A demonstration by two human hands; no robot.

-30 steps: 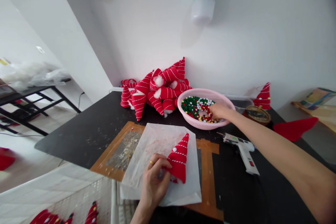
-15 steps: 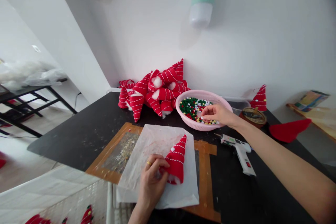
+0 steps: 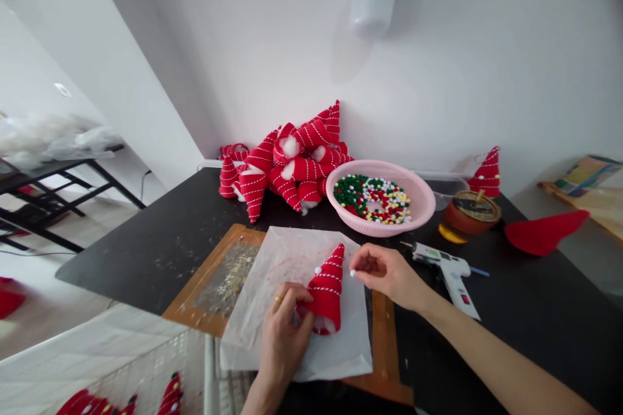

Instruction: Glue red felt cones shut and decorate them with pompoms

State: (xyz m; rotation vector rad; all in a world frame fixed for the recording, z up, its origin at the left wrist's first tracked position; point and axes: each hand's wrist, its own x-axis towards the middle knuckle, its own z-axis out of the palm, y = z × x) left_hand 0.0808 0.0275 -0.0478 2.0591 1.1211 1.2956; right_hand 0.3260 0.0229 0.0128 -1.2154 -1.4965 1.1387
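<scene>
A red felt cone (image 3: 326,288) with white stitched stripes lies on a sheet of white paper (image 3: 296,311) on the black table. My left hand (image 3: 285,334) grips its wide lower end, fingers closed. Just right of the cone's tip, my right hand (image 3: 387,272) pinches a small white pompom (image 3: 353,273) between thumb and fingers. A pink basket (image 3: 423,207) of green, red, white and yellow pompoms stands behind.
A pile of red striped cones (image 3: 287,165) leans against the wall at the back. A white glue gun (image 3: 450,269) lies right of my right hand. Behind it stand a brown round tin (image 3: 470,213), one upright cone (image 3: 487,172) and a plain red cone (image 3: 542,233).
My right hand has left the pink basket and come down to the cone's tip, carrying a white pompom. My left hand has kept its hold on the cone.
</scene>
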